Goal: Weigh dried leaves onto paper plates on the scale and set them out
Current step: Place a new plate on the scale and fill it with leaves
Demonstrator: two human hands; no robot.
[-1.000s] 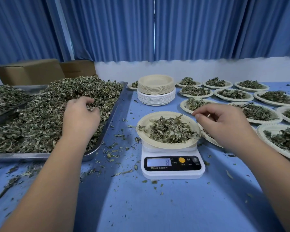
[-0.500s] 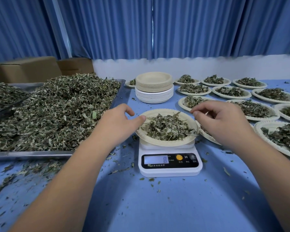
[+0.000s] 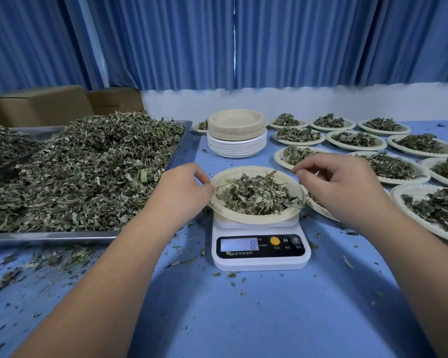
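Observation:
A paper plate [image 3: 219, 180] heaped with dried leaves [image 3: 256, 195] sits on the white kitchen scale [image 3: 260, 263], whose display shows 8. My left hand [image 3: 184, 188] is at the plate's left rim, with thumb and fingers curled onto the edge. My right hand [image 3: 339, 187] hovers at the plate's right rim, thumb and forefinger drawn together. Whether it touches the rim is unclear. A big metal tray [image 3: 49, 237] piled with loose dried leaves [image 3: 88, 171] lies to the left.
A stack of unused paper plates [image 3: 237, 134] stands behind the scale. Several filled plates [image 3: 354, 139] cover the table at the right, one just beside my right hand. Cardboard boxes [image 3: 39, 105] sit at the back left. Leaf crumbs litter the blue table [image 3: 269, 319].
My left hand left the leaf pile on the tray, crossed to the right and reached the plate's left rim. My right hand stayed at the right rim.

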